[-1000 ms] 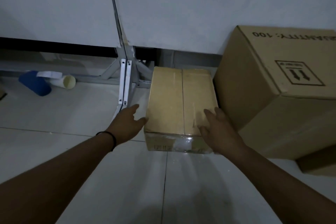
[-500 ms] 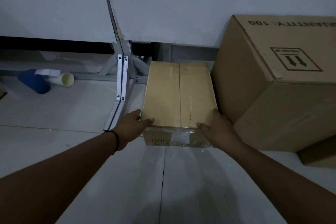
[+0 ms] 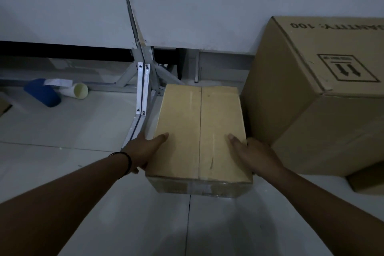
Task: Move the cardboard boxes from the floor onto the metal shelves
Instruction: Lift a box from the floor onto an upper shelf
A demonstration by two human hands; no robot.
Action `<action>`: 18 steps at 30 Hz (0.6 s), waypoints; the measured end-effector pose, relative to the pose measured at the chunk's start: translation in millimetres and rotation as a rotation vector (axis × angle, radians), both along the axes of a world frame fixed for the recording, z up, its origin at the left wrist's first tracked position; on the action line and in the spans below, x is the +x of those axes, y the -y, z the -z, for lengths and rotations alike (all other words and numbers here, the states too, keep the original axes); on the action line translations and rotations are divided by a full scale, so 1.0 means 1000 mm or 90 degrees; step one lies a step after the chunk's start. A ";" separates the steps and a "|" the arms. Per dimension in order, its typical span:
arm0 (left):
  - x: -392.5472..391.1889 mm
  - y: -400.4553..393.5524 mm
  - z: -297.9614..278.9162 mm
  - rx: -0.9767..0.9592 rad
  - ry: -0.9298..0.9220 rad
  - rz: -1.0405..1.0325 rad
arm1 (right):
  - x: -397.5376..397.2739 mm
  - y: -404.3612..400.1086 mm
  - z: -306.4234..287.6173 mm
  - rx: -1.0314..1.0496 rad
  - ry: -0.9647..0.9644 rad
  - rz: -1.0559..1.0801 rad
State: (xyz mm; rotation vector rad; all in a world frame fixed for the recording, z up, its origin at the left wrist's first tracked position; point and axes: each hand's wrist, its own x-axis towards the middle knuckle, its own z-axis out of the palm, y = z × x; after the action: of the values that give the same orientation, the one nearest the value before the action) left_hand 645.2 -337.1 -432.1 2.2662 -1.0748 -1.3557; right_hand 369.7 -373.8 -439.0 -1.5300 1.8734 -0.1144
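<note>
While both hands clasp it from either side, the small cardboard box (image 3: 199, 135) sits between them over the white tiled floor (image 3: 83, 131), its taped top seam facing up; whether its base touches the tiles cannot be told. On the box's left side the left hand (image 3: 143, 151) grips the edge, thumb laid across the top face and the other fingers hidden down the side wall; a dark band circles that wrist. On the box's right side the right hand (image 3: 255, 156) grips in the same way, thumb on top, the remaining fingers out of sight along the side. Just right of the small box stands a large cardboard carton (image 3: 324, 97), printed with arrows and "100". Behind the box's left corner rises a metal frame leg (image 3: 143, 89), and farther left of the box lie a blue cylinder (image 3: 42, 93) and a pale tube (image 3: 78, 91) against the wall.
</note>
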 end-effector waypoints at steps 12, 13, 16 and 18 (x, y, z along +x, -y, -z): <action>-0.001 -0.007 0.005 -0.006 -0.218 0.003 | 0.001 -0.004 0.027 0.088 0.327 0.127; -0.002 -0.008 0.006 -0.009 -0.223 -0.008 | 0.003 -0.005 0.026 0.076 0.345 0.139; 0.001 -0.008 0.007 -0.008 -0.242 -0.047 | 0.005 -0.007 0.025 0.093 0.379 0.172; 0.004 -0.008 0.008 0.000 -0.254 -0.063 | 0.004 -0.008 0.024 0.117 0.384 0.176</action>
State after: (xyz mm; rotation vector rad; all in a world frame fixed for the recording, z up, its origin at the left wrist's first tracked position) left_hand 648.8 -328.6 -440.3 1.9043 -0.8155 -1.6690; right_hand 373.6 -366.0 -462.9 -0.9611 1.5379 -0.4627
